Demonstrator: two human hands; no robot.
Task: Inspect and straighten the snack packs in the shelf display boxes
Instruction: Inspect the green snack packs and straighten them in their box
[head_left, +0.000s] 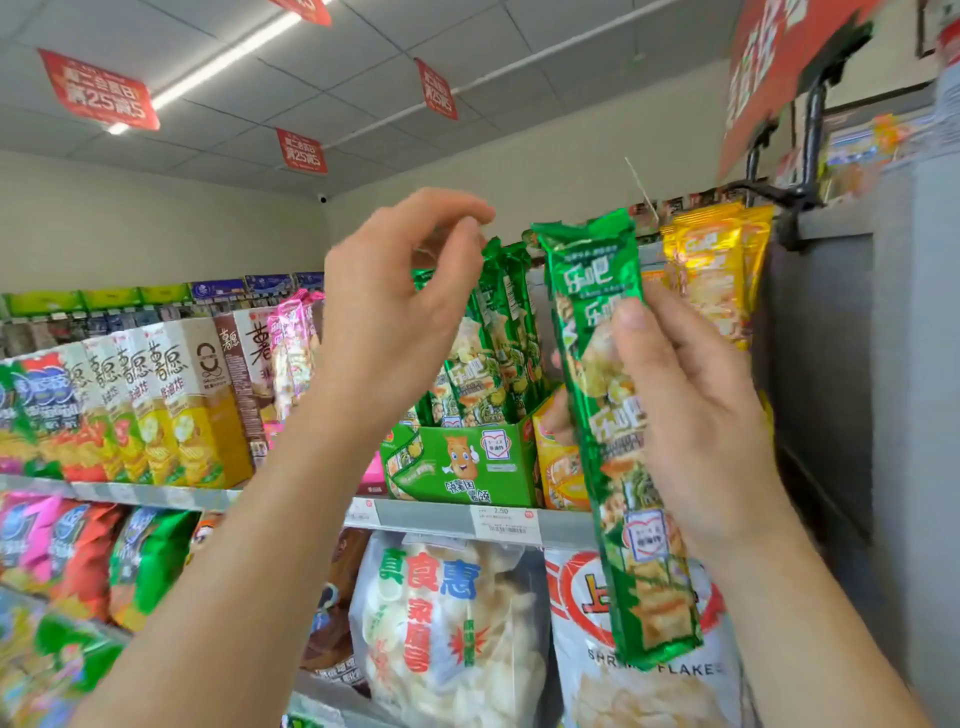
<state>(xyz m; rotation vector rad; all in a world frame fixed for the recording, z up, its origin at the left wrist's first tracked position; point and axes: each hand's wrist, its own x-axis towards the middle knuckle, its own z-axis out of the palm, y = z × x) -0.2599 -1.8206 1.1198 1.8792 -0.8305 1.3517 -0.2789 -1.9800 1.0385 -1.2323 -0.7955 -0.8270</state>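
Here the right hand (691, 415) holds one long green snack pack (610, 415) upright in front of the shelf (441, 517), its fingers (631, 317) clamped on the pack's middle. The left hand (400, 306) hangs empty above the green display box (462, 460), thumb and forefinger slightly apart, near the tops of the green packs (493, 332) standing in it. Yellow packs (714, 270) stand just beside them.
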